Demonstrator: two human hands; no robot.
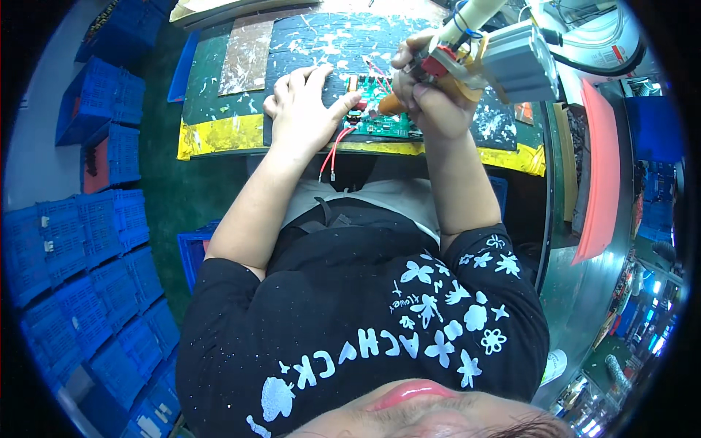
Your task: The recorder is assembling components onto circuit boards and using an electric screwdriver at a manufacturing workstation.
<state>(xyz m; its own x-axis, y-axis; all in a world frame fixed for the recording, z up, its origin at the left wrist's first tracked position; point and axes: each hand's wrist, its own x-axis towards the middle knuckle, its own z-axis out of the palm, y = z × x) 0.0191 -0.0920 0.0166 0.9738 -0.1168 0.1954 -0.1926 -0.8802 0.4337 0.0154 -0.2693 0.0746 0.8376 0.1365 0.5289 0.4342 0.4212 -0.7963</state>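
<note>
A green circuit board (394, 127) lies near the front edge of the workbench, carrying several small parts. Two red wires (334, 153) hang from its near left side, over the bench edge. My left hand (303, 109) rests beside it on the dark mat, fingers spread, the thumb reaching onto the board's left part. Above the board's right side, my right hand (438, 102) is wrapped round an orange-tipped hand tool (393, 106) whose tip points left at the board's parts. Fingers and the gear above hide most of the tool, so its exact kind is unclear.
The dark mat (321, 44) is speckled white; yellow tape (219, 137) lines the bench's front edge. A pale arm (475, 14) and a grey metal block (518, 62) overhang the right side. Blue crates (95, 292) are stacked at left. Pink sheets (599, 175) stand at right.
</note>
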